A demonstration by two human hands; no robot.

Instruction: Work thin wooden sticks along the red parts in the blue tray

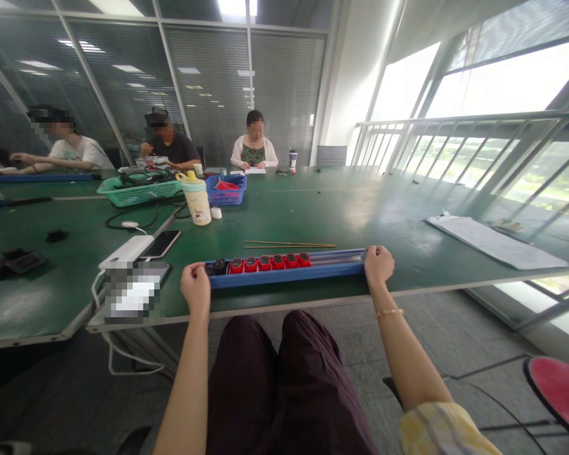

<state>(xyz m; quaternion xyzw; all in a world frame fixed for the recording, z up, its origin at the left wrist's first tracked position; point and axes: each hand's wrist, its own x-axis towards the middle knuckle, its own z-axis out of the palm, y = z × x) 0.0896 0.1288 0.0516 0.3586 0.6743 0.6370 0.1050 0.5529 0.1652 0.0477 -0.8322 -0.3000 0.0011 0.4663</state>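
A long, narrow blue tray lies along the table's front edge. In its left and middle part sits a row of several small red blocks with dark tops. To their left are dark blocks, and the right part shows a bare metallic-looking channel. My left hand is closed around the tray's left end. At the opposite end, my right hand has its fingers curled on the tray. Just behind the tray lie two thin sticks, side by side.
Left of the tray are a phone, a white power bank with cable and a blurred screen. Farther back stand a cup, a green basket and a blue basket. A clipboard lies right. Several people sit across.
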